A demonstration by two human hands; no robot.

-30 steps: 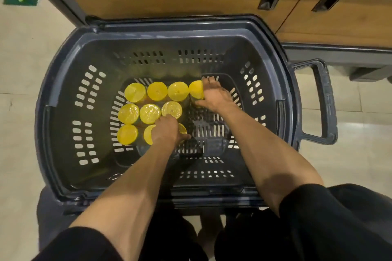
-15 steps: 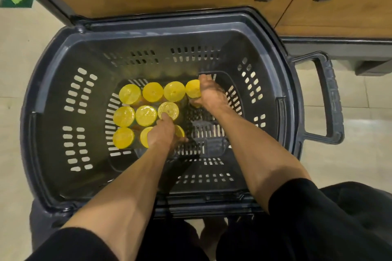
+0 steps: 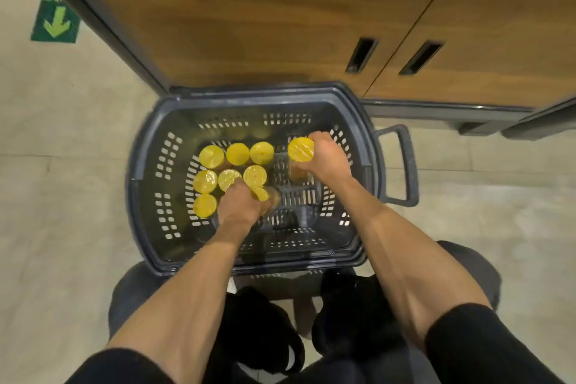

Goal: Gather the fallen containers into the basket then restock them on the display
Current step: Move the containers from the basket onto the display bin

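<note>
Likely restocking: right hand (image 3: 324,154) grips a yellow-lidded jar (image 3: 300,150) at the basket's (image 3: 146,190) 2 o'clock; left hand (image 3: 238,206) grips a second jar (image 3: 260,193) near centre. Next: lift both clear.

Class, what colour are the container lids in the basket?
Yellow; the lids show best in head view.

The basket (image 3: 146,184) is dark grey plastic with slotted walls and a loop handle on its right side. Seven yellow-lidded jars (image 3: 211,156) stand upright in three rows on its floor at the left, lids close together. An eighth jar (image 3: 261,193), at the front row's right end, is gripped by the left hand (image 3: 238,206) and mostly hidden. A ninth jar (image 3: 300,150) has a clear body and amber contents. The right hand (image 3: 327,154) holds it upright, apart from the rows, near the right wall.
</note>
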